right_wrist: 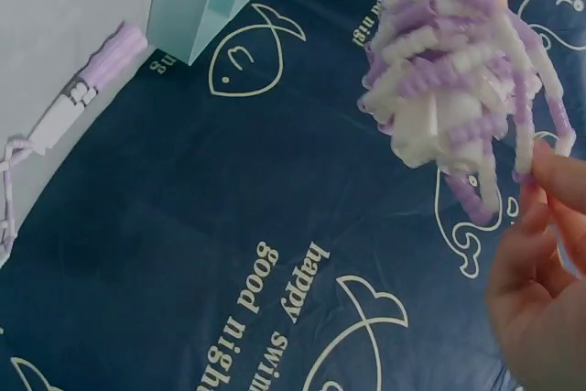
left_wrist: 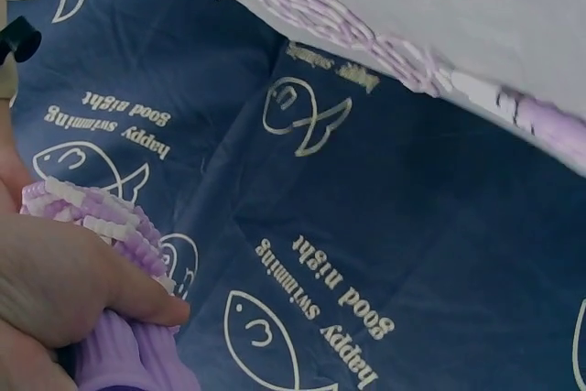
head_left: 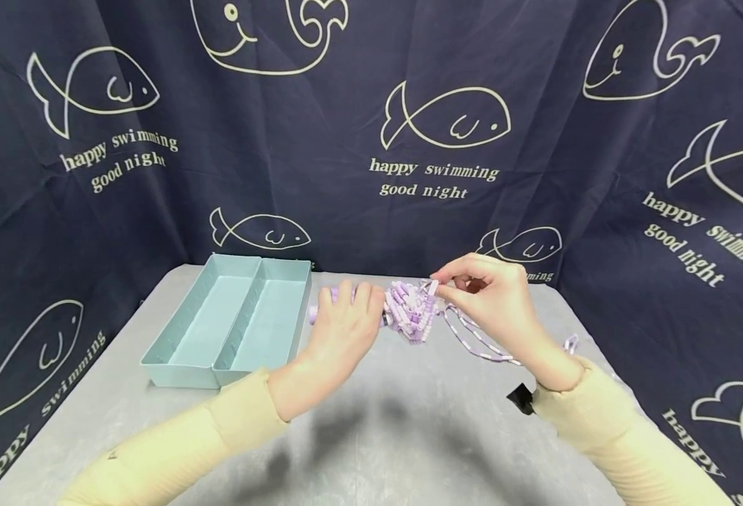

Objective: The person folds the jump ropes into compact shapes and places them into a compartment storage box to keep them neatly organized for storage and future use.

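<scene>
A purple-and-white beaded jump rope (head_left: 412, 313) is gathered into a thick bundle between the two hands. My left hand (head_left: 346, 327) grips it at its purple handle end (left_wrist: 137, 354), most of which the fingers cover. At the bundle's other side, my right hand (head_left: 498, 295) pinches a beaded strand (right_wrist: 524, 125) between thumb and forefinger. In the right wrist view, the bundle's wound strands hang over one another, with a few loops loose beside the right fingertips.
More purple-and-white beaded rope (head_left: 481, 348) lies on the grey table (head_left: 396, 450), behind the right forearm. The left wrist view shows a purple handle (left_wrist: 549, 125) there. Two joined light-blue trays (head_left: 181, 376) stand at left. Dark printed curtains (head_left: 346, 140) surround the table.
</scene>
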{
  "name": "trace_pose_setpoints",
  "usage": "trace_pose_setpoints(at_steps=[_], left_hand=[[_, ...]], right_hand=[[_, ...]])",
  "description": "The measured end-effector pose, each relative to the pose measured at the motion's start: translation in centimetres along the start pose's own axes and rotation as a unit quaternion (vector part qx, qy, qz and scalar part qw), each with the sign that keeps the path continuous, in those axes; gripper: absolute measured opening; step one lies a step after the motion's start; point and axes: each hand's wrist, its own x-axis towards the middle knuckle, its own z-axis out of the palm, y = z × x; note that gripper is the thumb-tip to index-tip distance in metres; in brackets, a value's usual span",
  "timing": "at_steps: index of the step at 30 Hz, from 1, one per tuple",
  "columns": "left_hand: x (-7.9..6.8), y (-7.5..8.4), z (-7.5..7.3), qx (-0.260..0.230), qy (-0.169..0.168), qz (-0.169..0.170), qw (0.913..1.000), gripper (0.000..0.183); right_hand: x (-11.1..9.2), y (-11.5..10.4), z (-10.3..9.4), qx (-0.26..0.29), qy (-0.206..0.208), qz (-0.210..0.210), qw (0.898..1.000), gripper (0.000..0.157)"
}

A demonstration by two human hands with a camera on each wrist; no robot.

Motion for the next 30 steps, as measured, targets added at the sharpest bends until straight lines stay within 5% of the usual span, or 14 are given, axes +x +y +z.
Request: trace_pose_setpoints(at_steps=[10,19,30], left_hand=[[0.1,0.0,0.2,-0.007,0.014,0.006,0.9999,0.020],[0.1,0.4,-0.3,-0.008,0.004,0.008,0.9999,0.018],[0.4,0.2,-0.6,-0.009,-0.003,-0.004,0.9999,0.019]], right_hand=[[0.2,2.7,0.3,-0.008,-0.025,-0.046,0.999,0.022],[-0.3,2.1,1.2,-0.087,0.005,-0.197,0.976,0.023],[-0.5,1.8,1.5,-0.056,-0.044,-0.162,0.984,0.013]])
